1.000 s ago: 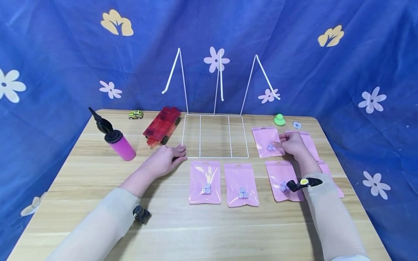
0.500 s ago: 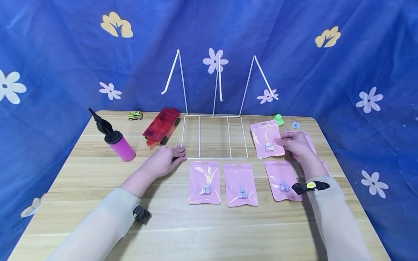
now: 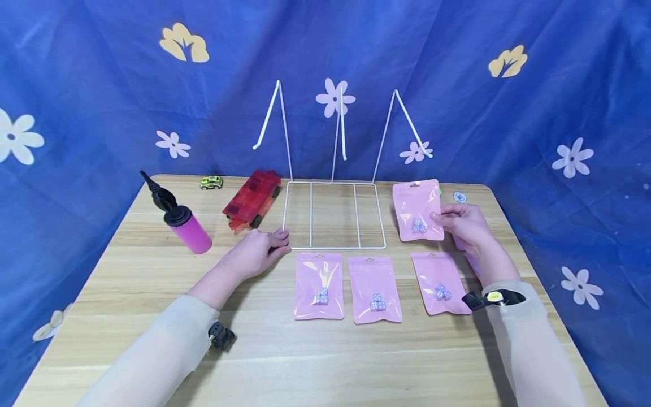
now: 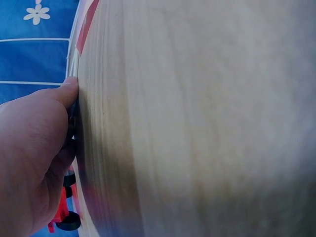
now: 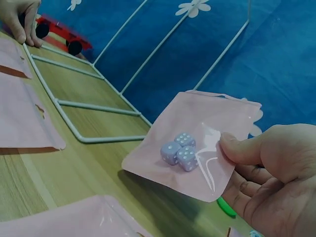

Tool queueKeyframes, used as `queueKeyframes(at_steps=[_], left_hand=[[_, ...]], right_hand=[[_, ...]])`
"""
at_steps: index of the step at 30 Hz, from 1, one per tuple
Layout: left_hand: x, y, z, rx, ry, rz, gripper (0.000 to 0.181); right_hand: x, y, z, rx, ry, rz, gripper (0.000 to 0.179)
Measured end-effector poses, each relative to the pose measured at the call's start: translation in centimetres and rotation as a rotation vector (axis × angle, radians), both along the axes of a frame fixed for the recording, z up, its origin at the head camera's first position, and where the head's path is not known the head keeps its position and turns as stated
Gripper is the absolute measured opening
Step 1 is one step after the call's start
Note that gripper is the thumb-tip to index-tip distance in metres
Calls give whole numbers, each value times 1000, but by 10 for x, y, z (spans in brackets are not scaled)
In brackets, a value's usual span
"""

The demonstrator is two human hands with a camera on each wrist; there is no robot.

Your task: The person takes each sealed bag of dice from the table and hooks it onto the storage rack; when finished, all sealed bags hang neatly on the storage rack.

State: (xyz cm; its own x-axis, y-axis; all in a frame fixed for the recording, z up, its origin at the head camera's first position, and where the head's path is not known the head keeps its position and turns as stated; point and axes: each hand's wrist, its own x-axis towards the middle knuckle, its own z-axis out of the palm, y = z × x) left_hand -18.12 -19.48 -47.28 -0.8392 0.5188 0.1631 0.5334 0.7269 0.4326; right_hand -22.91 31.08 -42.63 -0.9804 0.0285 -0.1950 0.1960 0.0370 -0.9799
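My right hand (image 3: 465,223) pinches the right edge of a pink zip bag (image 5: 158,118), thumb in front and fingers behind. The bag is lifted and tilted up, its hang hole at the top. Three pale purple dice (image 5: 180,150) show through its clear front. At the front left corner of a white wire display rack (image 3: 335,247), my left hand (image 3: 259,251) holds the frame between thumb and fingers. The rack has three upright wires, each ending in a bare hook (image 3: 414,124) that slopes down toward me.
Three pink bags with dice, such as the middle one (image 3: 374,282), lie before the rack. More bags (image 3: 472,263) lie partly hidden under the right arm. At left are a red toy car (image 3: 252,198), a small green car (image 3: 211,182) and a pink pump (image 3: 190,230). A poker chip (image 3: 459,196) lies back right.
My right hand has raised the pink bag off the table and tipped it upright, so it now covers most of the green duck. My left hand has stayed at the rack's corner.
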Motion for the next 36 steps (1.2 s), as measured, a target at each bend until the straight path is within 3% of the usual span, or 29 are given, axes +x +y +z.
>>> queueKeyframes(at_steps=[7,13,24,36], left_hand=[[1,-1,-2,-2,-12,-3,36],[1,-1,-2,5,-15,-9,35],[0,2,-3,28,19,-17,29],[1,0,-4,61,21,-3,32]], right_hand=[[7,0,13,30,28,-25,15],[14,2,24,-98,67,-30,16],[33,14,47,-310,187,42,19],[49,31,68,-364,304,100,15]])
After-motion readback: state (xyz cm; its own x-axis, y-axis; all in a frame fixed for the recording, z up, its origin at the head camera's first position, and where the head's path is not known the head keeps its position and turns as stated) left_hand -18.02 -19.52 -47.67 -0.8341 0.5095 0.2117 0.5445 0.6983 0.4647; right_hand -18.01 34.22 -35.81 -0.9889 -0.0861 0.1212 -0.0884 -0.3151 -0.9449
